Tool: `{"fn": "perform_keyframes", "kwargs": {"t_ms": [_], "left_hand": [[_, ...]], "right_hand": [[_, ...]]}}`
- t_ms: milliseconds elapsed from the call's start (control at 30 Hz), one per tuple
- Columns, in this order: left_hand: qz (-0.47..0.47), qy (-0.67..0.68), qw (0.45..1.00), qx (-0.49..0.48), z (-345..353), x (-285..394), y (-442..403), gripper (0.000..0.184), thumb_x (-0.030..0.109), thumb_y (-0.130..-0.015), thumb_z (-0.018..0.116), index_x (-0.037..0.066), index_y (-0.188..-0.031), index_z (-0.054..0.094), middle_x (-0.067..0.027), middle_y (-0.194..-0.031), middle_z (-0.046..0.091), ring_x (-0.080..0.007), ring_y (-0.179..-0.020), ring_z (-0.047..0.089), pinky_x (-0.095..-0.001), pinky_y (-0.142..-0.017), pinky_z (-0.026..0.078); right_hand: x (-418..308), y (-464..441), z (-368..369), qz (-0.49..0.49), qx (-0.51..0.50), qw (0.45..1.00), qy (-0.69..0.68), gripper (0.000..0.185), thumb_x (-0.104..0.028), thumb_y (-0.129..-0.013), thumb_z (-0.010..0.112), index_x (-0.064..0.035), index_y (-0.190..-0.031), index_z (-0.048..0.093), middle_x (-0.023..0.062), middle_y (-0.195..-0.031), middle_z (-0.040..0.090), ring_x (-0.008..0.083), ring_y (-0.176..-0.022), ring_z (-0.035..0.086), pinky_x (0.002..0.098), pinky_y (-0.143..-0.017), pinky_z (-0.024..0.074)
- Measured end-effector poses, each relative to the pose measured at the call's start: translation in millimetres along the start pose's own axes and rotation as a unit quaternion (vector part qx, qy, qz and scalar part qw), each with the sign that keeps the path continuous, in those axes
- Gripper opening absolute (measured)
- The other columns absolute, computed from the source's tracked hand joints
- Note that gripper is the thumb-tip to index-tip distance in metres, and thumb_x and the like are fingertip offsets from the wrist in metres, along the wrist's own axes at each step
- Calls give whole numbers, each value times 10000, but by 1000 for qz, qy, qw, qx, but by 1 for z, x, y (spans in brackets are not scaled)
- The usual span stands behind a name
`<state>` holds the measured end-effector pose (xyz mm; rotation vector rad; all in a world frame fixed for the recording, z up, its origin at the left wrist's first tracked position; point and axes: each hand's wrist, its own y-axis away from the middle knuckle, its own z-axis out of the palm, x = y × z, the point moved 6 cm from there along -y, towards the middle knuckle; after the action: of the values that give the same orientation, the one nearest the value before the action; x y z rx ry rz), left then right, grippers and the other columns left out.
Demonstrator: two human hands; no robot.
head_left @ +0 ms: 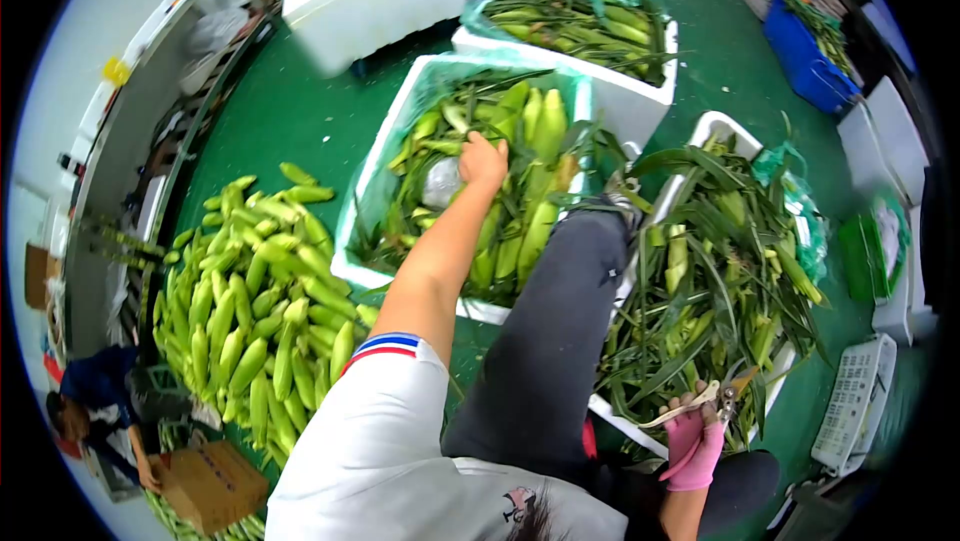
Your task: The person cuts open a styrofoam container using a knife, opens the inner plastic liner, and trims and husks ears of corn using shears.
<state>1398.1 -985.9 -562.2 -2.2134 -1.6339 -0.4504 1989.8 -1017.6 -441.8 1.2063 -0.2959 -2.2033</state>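
Note:
My bare left hand reaches into a white foam box lined with green plastic. Its fingers are curled at a green corn ear among leaves; the fingertips are partly hidden. Beside that hand lie more corn ears in husks and a clear plastic bag. My right hand, in a pink glove with bare fingertips, is wrapped round pruning shears. The shears are over a second white box heaped with husk leaves.
A large pile of corn ears lies on the green floor at left. Another foam box of corn stands behind. A co-worker bends by a cardboard box at lower left. Blue and green crates stand at right.

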Motion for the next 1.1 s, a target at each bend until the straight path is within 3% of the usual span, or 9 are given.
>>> {"fn": "perform_keyframes", "kwargs": {"t_ms": [167,233,333,400,567,633,733,900,1100], "left_hand": [[18,-83,964,-253,32,0,-30,658,541,-762,723,12,-1152,687,-177,-1226,663,-319,-1131,640,-413,-929,512],[69,109,945,-300,89,-37,-72,722,572,-749,736,-41,-1126,673,-209,-1096,698,-321,-966,687,-422,-846,535],[-151,370,804,-441,-20,-7,-1,548,503,-883,665,27,-1154,647,-85,-942,696,-201,-766,658,-370,-670,540],[-96,370,838,-389,-67,-1,36,526,445,-919,645,29,-1237,591,-75,-1095,675,-200,-952,642,-377,-859,513],[13,630,659,-411,-166,78,139,511,375,-914,653,65,-1293,507,-92,-1124,664,-220,-1069,624,-421,-914,496],[-13,573,754,-321,-163,95,153,463,331,-910,672,59,-1240,493,-97,-1040,658,-223,-961,652,-411,-823,535],[66,545,745,-380,-184,145,202,476,300,-856,731,42,-1183,500,-104,-962,645,-212,-805,647,-370,-725,545],[302,339,750,-482,-204,201,295,575,205,-752,787,3,-1223,526,-94,-985,638,-186,-856,632,-346,-796,521],[503,75,771,-383,-213,229,381,742,255,-710,822,-34,-1302,479,-236,-988,682,-311,-929,702,-358,-826,527]], "right_hand": [[-13,-6,0,-26,0,999,20,453,-209,-929,603,-15,-1320,484,104,-1051,585,269,-1012,578,435,-895,509],[-24,-12,6,-43,-4,999,30,458,-201,-918,608,-10,-1316,484,102,-1036,590,255,-987,584,414,-888,510],[-39,-10,12,-65,-4,996,59,495,-197,-895,619,3,-1324,474,98,-1017,604,242,-944,597,391,-892,504],[-46,-13,5,-60,-23,993,100,545,-183,-867,615,13,-1347,450,98,-1005,602,237,-947,601,384,-902,497],[-57,-17,8,-41,-66,977,199,593,-156,-791,622,-4,-1341,462,82,-987,602,223,-969,605,361,-903,480],[-61,-17,22,-55,-98,977,181,572,-85,-778,623,-12,-1328,482,59,-1002,597,168,-919,580,308,-804,489],[-78,-11,35,-89,-112,949,282,668,-146,-768,698,-23,-1374,445,49,-1036,560,149,-923,545,274,-818,460],[-141,-4,39,-290,-47,811,506,811,-305,-724,790,17,-1365,411,202,-1232,536,376,-1148,538,415,-1015,437],[-167,-8,0,-351,11,693,630,826,-389,-692,768,3,-1343,445,217,-1219,540,382,-1163,514,441,-1025,399]]}}
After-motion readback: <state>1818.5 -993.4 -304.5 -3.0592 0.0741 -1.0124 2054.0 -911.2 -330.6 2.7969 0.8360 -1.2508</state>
